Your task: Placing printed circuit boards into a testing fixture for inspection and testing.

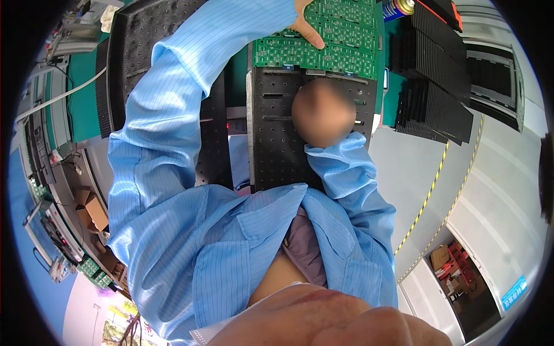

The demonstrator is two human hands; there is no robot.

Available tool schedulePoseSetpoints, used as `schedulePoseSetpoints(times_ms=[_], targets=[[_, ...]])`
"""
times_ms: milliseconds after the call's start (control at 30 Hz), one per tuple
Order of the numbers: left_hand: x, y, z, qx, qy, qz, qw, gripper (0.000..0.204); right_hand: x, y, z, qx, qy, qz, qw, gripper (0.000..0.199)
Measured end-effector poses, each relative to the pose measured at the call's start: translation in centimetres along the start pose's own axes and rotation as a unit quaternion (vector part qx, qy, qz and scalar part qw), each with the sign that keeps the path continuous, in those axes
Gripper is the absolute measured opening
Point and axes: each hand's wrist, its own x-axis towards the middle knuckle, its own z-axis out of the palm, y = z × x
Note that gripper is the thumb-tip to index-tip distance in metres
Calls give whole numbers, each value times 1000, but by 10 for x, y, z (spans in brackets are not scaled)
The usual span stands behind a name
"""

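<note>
A large green circuit board panel point(352, 49), marked off into several smaller boards, lies across the far end of a black perforated plate point(277, 144). My left arm crosses over from the left, and my left hand point(304, 24) is at the panel's upper left. Its thumb is stretched out, with the tip on or just over the board; the other fingers are mostly cut off by the top edge. Nearer to me, my right hand point(324, 112) is over the black plate, just below the panel's near edge. A blur covers it, hiding its fingers and anything in them.
Stacks of thin black trays point(427, 57) stand at the right, with a spray can point(398, 8) beyond them. Another black perforated tray point(151, 34) is at the left on a green surface. A white cable point(63, 99) runs at far left, above cardboard boxes point(92, 209).
</note>
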Motion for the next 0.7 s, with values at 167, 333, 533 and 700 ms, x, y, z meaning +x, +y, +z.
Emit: schedulePoseSetpoints(times_ms=[167, 333, 533, 700], targets=[[-14, 6, 3, 17, 44, 21, 999, 128, -1, -1, -1, 0, 2, -2, 1000, 20], [-79, 47, 2, 131, 167, 52, 976, 131, 1, 1, 0, -1, 7, 1, 1000, 20], [-52, 31, 1, 131, 161, 84, 975, 133, -1, 0, -1, 1, 4, 7, 1000, 21], [3, -7, -5, 60, 99, 93, 989, 133, 1, -3, 1, -8, 14, 2, 1000, 21]])
